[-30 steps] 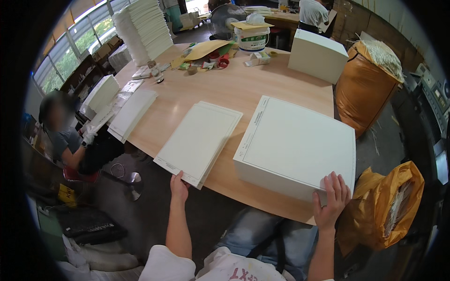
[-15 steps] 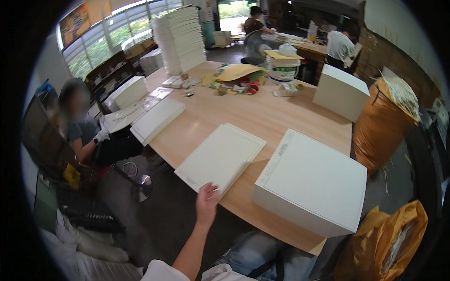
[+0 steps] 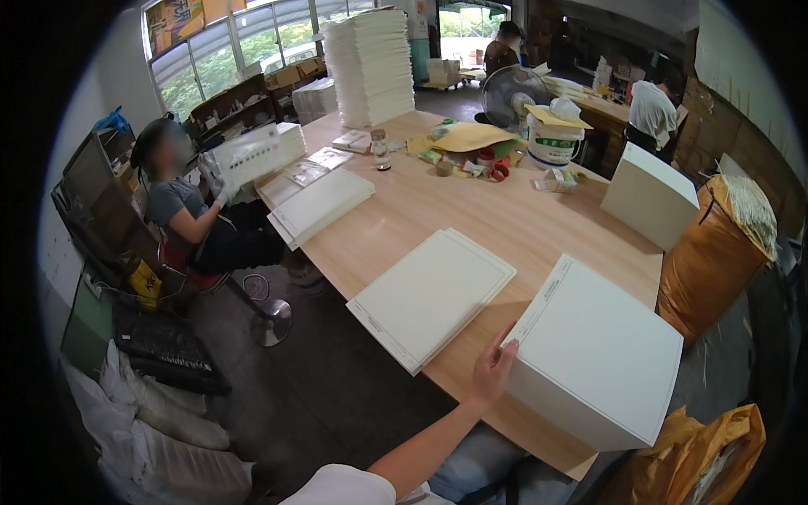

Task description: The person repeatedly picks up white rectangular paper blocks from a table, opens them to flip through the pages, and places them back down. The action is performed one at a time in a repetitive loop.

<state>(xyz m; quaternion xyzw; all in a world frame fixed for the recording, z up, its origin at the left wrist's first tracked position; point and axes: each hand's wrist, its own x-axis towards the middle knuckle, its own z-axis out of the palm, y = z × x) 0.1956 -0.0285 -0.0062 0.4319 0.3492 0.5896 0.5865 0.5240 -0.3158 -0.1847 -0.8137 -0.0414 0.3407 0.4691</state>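
My left hand [image 3: 493, 367] is at the near-left edge of a tall stack of white printed sheets [image 3: 598, 353]. Its fingers are stretched out, with the tips touching the stack's top edge, and nothing is lifted in them. To the left of it, a lower stack of the same sheets [image 3: 433, 295] lies on the table, its sheets slightly out of line and one corner jutting past the front edge. My right hand is out of view.
The wooden table [image 3: 421, 202] carries a very tall white stack [image 3: 369, 71], a glass jar [image 3: 380, 151], a white bucket [image 3: 551, 139] and another stack [image 3: 651, 195]. Orange sacks [image 3: 711, 252] stand at the right. A seated co-worker [image 3: 181, 198] at left holds a printed sheet.
My left hand has moved right, from the lower stack to the tall stack's edge. The view has shifted left. The co-worker at left has raised a sheet.
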